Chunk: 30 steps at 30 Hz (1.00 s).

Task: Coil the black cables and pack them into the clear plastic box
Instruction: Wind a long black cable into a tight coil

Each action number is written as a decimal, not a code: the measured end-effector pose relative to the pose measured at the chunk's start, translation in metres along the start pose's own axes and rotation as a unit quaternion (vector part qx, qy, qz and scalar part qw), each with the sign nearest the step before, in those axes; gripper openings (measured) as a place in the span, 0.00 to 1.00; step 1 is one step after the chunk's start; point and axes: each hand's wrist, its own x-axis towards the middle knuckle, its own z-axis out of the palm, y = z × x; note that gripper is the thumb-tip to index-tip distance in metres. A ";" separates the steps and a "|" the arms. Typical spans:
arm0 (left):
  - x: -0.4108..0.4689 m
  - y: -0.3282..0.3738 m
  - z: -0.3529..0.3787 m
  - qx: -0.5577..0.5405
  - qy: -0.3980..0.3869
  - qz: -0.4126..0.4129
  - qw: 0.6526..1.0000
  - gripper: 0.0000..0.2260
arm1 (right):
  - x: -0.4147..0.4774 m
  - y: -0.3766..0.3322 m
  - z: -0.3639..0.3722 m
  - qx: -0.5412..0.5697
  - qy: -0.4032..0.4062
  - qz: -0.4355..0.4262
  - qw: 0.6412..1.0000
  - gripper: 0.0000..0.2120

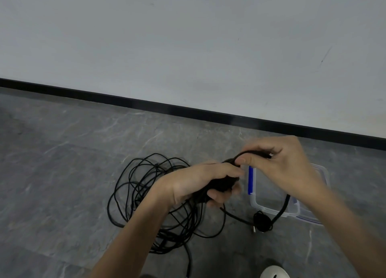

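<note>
A loose tangle of thin black cables (146, 196) lies on the grey floor. My left hand (200, 183) grips a dark bundle of coiled cable above that tangle. My right hand (279, 165) pinches a loop of the same cable just right of the left hand. From it a strand hangs down to a small knotted coil with a plug (262, 221) on the floor. The clear plastic box (271, 210), with a blue clip on its left side, stands on the floor under my right hand and is partly hidden by it.
A white wall with a black skirting board (188, 110) runs across behind the work area. A white rounded object (274, 272) shows at the bottom edge. The grey stone floor (62, 173) stretches to the left.
</note>
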 end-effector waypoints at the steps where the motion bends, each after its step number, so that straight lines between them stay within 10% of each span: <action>1: 0.000 0.001 0.001 -0.007 -0.008 0.002 1.000 0.15 | 0.000 0.000 0.001 0.001 -0.003 0.002 1.000 0.10; 11: 0.001 -0.003 -0.011 -0.197 -0.106 0.129 0.966 0.21 | 0.002 0.013 0.002 -0.028 -0.048 0.008 0.998 0.11; 30: 0.004 -0.004 -0.011 -0.329 -0.019 0.242 0.913 0.11 | -0.002 0.005 0.046 0.183 -0.073 0.164 0.967 0.27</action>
